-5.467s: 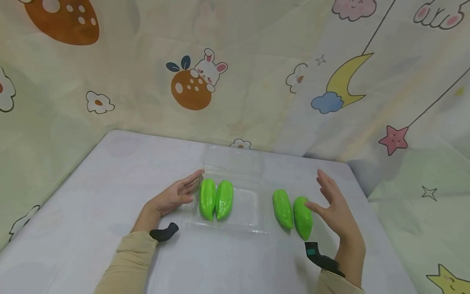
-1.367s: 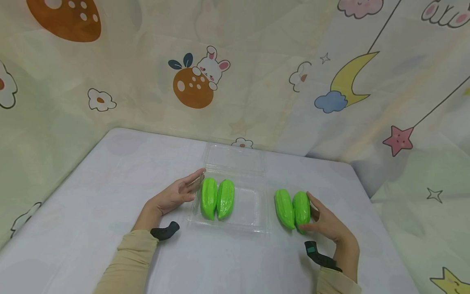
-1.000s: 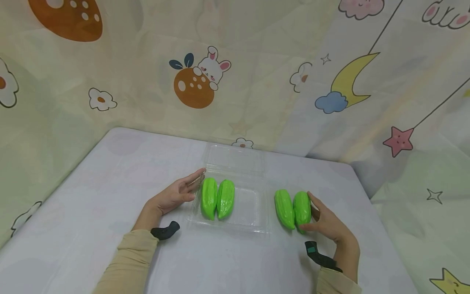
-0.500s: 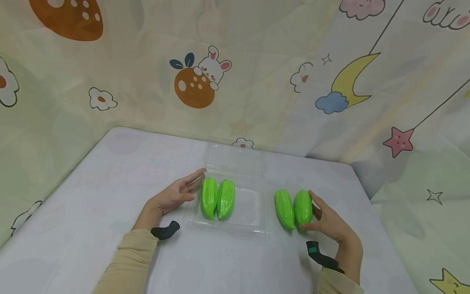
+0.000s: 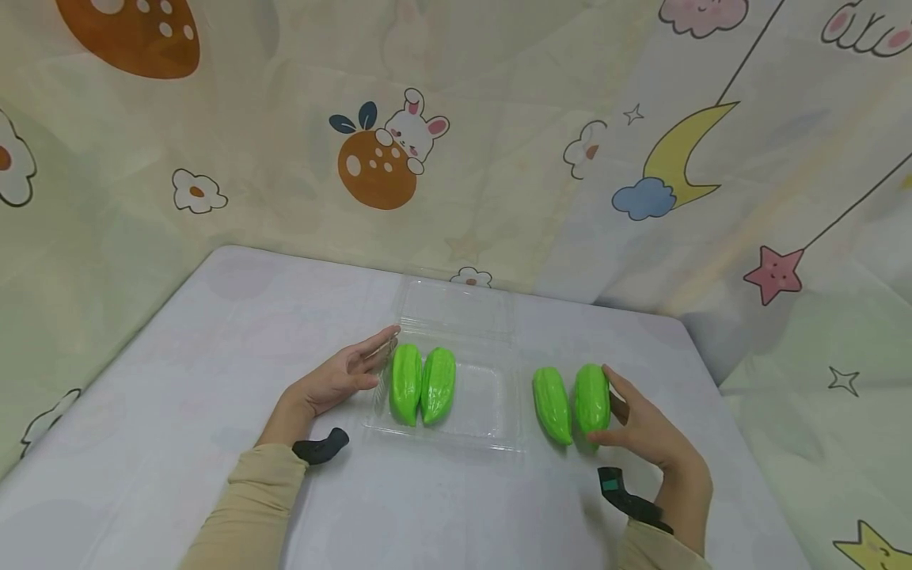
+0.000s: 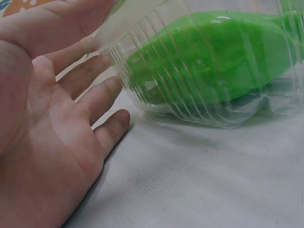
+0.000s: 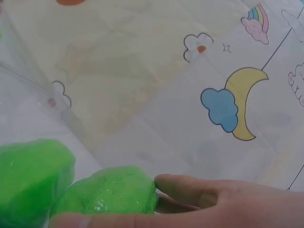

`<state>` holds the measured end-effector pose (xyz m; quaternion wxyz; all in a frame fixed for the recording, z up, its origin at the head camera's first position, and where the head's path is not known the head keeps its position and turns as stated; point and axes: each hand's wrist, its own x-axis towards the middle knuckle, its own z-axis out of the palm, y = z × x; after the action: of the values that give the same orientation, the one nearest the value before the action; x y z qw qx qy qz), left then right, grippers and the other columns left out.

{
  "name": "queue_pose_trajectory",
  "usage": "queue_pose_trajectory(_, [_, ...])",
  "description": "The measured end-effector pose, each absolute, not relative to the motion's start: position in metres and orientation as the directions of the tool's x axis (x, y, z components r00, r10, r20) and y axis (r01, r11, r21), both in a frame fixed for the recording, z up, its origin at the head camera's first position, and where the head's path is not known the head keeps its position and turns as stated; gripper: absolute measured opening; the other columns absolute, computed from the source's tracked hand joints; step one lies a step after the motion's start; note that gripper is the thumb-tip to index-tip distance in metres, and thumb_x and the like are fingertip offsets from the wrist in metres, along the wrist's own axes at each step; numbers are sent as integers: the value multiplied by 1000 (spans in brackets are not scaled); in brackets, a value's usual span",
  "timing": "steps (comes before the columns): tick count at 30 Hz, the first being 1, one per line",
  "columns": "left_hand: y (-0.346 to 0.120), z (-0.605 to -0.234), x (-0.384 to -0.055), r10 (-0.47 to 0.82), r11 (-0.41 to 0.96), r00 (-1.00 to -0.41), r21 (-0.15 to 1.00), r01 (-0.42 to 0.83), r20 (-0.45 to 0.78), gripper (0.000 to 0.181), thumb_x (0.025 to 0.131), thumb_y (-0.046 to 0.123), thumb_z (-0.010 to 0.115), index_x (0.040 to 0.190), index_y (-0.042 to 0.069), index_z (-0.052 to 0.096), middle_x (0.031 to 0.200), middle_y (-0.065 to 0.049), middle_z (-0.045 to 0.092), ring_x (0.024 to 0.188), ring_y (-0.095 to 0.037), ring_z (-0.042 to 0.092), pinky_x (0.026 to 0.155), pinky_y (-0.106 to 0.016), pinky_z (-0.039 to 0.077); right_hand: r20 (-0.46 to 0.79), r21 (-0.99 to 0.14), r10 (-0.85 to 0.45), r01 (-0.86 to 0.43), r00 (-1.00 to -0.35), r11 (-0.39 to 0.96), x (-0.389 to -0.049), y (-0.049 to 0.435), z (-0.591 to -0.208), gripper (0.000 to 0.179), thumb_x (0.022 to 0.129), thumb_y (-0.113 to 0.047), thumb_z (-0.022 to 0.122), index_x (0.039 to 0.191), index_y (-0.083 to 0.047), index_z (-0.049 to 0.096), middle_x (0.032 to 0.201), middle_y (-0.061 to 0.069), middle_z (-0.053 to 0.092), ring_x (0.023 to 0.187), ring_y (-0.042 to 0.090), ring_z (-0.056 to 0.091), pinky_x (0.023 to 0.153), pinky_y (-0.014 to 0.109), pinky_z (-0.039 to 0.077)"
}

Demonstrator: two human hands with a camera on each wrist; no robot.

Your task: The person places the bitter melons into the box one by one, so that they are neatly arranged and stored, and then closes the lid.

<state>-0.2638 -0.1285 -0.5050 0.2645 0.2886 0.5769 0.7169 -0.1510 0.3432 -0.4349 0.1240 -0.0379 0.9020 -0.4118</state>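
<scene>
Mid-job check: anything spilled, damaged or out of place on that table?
Nothing stands out. Two green fruits lie side by side in the open clear container, beside the left hand. A third fruit rests outside it; the right hand grips a fourth fruit. No spill or damage shows.

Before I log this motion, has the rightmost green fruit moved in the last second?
Yes: that green fruit has shifted slightly right, away from the clear container.
</scene>
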Motion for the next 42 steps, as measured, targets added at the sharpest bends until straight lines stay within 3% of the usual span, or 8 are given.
queue_pose_trajectory(14, [-129,-504,-264,710,-187,-696,981,-44,104,91,84,16,72,154,15,14,162,-1,5,148,-28,1,117,-52,-3,-172,-738,-188,0,-967,675,-149,335,-420,117,71,-21,83,154,-18,0,160,17,5,140,48,21,104,61,32])
queue_pose_trajectory(21, [-128,-504,-264,709,-186,-698,982,-44,103,89,84,11,70,154,16,14,162,-1,5,148,-28,2,117,-51,-2,-118,-737,-230,-70,-966,672,-149,327,-413,115,72,-18,82,154,-14,2,159,18,7,139,48,23,107,61,27])
queue_pose_trajectory(27, [-128,-505,-264,708,-185,-699,982,-46,101,89,84,12,70,154,17,15,162,-1,6,148,-28,2,117,-51,-2,-79,-739,-270,-125,-960,662,-150,316,-406,113,71,-15,83,153,-9,6,158,18,12,140,45,26,108,57,27])
queue_pose_trajectory(33, [-128,-507,-265,708,-185,-699,982,-45,101,89,84,13,71,154,17,15,162,0,5,148,-28,2,117,-51,-3,-60,-736,-300,-161,-952,657,-154,307,-402,113,70,-16,84,154,-12,8,158,14,17,141,42,27,109,58,28])
queue_pose_trajectory(42, [-129,-506,-264,710,-186,-697,982,-44,103,89,85,12,70,154,16,14,162,0,6,148,-28,1,117,-51,-2,-17,-735,-360,-232,-933,637,-158,293,-397,110,69,-14,84,153,-15,13,155,7,22,142,33,29,110,49,29])
